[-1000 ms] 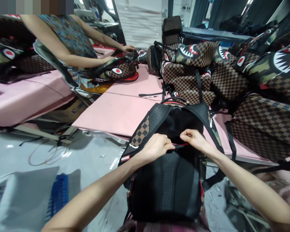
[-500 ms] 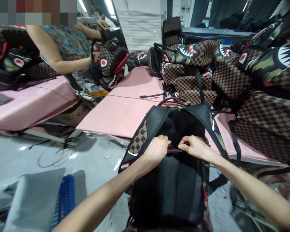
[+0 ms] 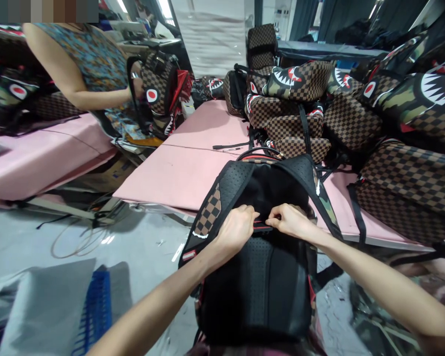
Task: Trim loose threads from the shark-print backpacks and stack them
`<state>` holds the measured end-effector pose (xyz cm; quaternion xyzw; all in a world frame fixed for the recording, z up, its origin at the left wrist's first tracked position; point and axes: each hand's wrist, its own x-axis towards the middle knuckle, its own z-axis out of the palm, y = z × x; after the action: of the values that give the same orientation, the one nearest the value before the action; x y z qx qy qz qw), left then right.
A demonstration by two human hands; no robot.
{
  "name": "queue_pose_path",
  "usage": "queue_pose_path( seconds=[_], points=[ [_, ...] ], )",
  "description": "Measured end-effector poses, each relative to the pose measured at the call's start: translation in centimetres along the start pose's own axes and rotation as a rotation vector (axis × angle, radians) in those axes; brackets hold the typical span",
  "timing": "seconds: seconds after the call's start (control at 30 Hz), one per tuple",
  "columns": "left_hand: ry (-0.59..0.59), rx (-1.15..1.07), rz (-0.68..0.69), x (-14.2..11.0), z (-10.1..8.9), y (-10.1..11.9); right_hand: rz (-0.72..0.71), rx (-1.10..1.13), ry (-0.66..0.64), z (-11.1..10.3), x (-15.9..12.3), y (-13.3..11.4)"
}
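A black backpack with brown-checked trim stands upright against the pink table, its padded back panel and shoulder straps facing me. Across the middle of that panel runs a narrow red-edged band, perhaps a pocket edge. My left hand is closed at the band's left end, knuckles up, thumb pointing right. At the right end my right hand pinches the same edge between thumb and fingertips. A small gap separates the two hands. The fingertips partly hide what they grip.
Several checked backpacks with shark-mouth prints are piled on the pink table. To the left, a co-worker handles another checked backpack. A blue plastic crate and grey sheeting lie on the floor at lower left.
My hands stay at the red-edged band, with only a slight shift. The view has turned a little to the right. The co-worker's backpack now shows more of its red lining.
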<state>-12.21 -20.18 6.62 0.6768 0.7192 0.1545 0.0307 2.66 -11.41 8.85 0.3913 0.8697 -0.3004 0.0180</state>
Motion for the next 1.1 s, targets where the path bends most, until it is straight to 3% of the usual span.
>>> queue_pose_path(
  seconds=[0.13,0.23,0.33,0.4,0.47,0.57,0.67,0.77,0.9,1.0,1.1],
  points=[
    [0.026,-0.016,0.001,-0.1,0.0,0.0,0.019,0.042,0.022,0.1,0.0,0.2],
    [0.152,-0.126,0.011,0.0,-0.1,-0.4,0.001,0.221,0.2,0.0,0.3,0.8],
    [0.292,-0.239,0.16,-0.1,-0.1,-1.4,-0.105,0.454,0.396,-0.6,0.7,1.8],
    [0.243,-0.25,0.288,-1.1,0.4,-2.4,-0.118,0.515,0.413,-1.1,0.6,2.7],
    [0.118,-0.255,0.335,-3.3,1.2,-3.8,-0.07,0.554,0.38,-1.4,-0.1,3.9],
    [-0.024,-0.186,0.317,-9.3,2.9,-6.2,0.017,0.661,0.403,-0.6,-2.9,6.8],
    [-0.118,-0.001,0.296,-15.7,5.0,-8.6,0.183,0.77,0.523,2.3,-7.1,10.4],
    [-0.162,0.127,0.218,-18.7,6.6,-10.5,0.394,0.94,0.577,6.3,-11.1,12.9],
    [-0.154,0.135,0.297,-16.8,6.6,-10.8,0.426,1.116,0.567,9.1,-13.9,13.3],
    [-0.038,0.083,0.406,-13.2,5.7,-8.9,0.4,1.052,0.756,8.5,-14.8,12.4],
    [0.07,-0.011,0.46,-9.3,5.6,-5.6,0.364,0.864,0.899,7.7,-16.0,11.0]
  ],
)
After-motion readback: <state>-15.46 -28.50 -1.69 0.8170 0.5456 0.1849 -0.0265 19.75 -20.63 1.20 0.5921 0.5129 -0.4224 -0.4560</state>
